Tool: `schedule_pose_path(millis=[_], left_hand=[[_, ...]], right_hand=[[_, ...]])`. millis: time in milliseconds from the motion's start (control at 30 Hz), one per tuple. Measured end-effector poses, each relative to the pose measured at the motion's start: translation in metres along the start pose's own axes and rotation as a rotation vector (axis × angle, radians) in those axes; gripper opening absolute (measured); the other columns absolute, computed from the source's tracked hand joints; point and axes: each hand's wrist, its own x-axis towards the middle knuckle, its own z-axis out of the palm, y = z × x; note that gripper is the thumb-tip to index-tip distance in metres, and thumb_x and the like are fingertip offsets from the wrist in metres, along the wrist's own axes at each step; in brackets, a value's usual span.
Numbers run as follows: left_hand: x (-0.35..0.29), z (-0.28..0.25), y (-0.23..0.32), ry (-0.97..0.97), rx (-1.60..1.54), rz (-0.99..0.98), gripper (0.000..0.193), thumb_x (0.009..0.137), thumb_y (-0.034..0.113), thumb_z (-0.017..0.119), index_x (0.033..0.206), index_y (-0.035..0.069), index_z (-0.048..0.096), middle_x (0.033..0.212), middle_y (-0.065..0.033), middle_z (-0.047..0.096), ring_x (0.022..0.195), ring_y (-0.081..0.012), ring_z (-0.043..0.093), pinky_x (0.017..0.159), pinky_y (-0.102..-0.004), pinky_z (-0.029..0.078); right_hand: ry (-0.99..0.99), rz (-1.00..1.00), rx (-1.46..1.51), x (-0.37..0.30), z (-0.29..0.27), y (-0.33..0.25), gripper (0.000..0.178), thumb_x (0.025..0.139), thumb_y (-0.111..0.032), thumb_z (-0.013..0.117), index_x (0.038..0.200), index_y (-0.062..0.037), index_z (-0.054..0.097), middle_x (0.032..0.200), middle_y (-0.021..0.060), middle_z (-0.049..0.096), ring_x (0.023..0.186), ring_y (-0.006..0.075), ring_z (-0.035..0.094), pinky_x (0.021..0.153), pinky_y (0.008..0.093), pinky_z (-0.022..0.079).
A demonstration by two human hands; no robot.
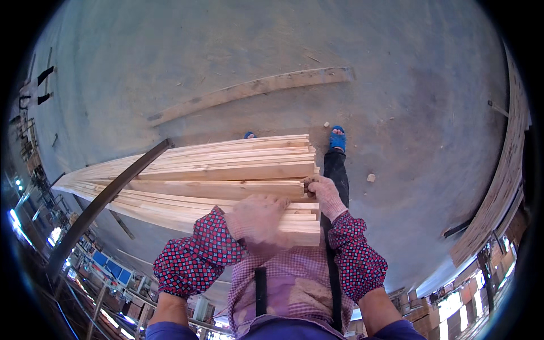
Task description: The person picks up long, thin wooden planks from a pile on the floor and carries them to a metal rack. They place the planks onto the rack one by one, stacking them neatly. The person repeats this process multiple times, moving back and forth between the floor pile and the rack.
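A stack of long pale wooden strips (249, 170) lies crosswise before me, with the strip ends to the right. My right hand (323, 191), in a pinkish knit glove with dark fingertips, is closed on the end of one wooden strip (226, 188) in the middle of the stack. Over the strips nearest my body is my left hand (259, 218), gloved the same way. Motion smears its fingers, so their grip does not show. Both forearms wear dark sleeve covers with a red pattern.
A dark metal bar (107, 195) crosses the stack on the left. A long board (249, 90) lies on the concrete floor beyond it. A small wood block (371, 178) is on the floor to the right, near my blue sandal (337, 139). More long boards (498, 187) line the far right.
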Motion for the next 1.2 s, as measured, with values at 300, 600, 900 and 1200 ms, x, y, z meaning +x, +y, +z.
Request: schedule_pose_path(millis=[300, 600, 900, 1200], left_hand=[[0.001, 0.004, -0.005, 0.061, 0.023, 0.007, 0.102, 0.064, 0.068, 0.065, 0.133, -0.004, 0.040, 0.123, -0.0257, 0.051, 0.117, -0.0361, 0.050, 0.101, -0.0403, 0.039], [0.002, 0.019, -0.018, 0.258, 0.008, 0.059, 0.070, 0.065, 0.054, 0.071, 0.112, 0.002, 0.060, 0.103, -0.0218, 0.064, 0.098, -0.0340, 0.062, 0.086, -0.0440, 0.049], [0.020, 0.025, -0.021, 0.142, -0.067, -0.057, 0.069, 0.068, 0.041, 0.073, 0.123, 0.006, 0.052, 0.110, -0.0168, 0.061, 0.104, -0.0336, 0.061, 0.083, -0.0470, 0.050], [0.022, 0.020, -0.024, 0.148, -0.070, -0.108, 0.063, 0.071, 0.044, 0.066, 0.123, 0.010, 0.056, 0.114, -0.0150, 0.061, 0.108, -0.0318, 0.059, 0.088, -0.0443, 0.048]], right_hand=[[-0.050, -0.008, 0.141, 0.000, 0.005, 0.005, 0.034, 0.078, -0.008, 0.047, 0.105, 0.0049, 0.063, 0.088, 0.0069, 0.061, 0.075, 0.0133, 0.057, 0.067, 0.0242, 0.051], [-0.030, -0.291, -0.652, 0.008, 0.003, 0.001, 0.025, 0.079, -0.012, 0.054, 0.099, -0.0024, 0.065, 0.080, 0.0107, 0.064, 0.075, 0.0213, 0.063, 0.063, 0.0346, 0.049], [-0.096, -0.201, -0.233, 0.033, -0.007, 0.007, 0.025, 0.065, -0.009, 0.064, 0.087, 0.0017, 0.065, 0.072, 0.0068, 0.059, 0.068, 0.0144, 0.058, 0.059, 0.0249, 0.046], [0.012, -0.070, -0.129, 0.045, 0.012, 0.000, 0.037, 0.072, -0.005, 0.059, 0.107, 0.0066, 0.062, 0.083, 0.0065, 0.062, 0.068, 0.0151, 0.059, 0.064, 0.0269, 0.049]])
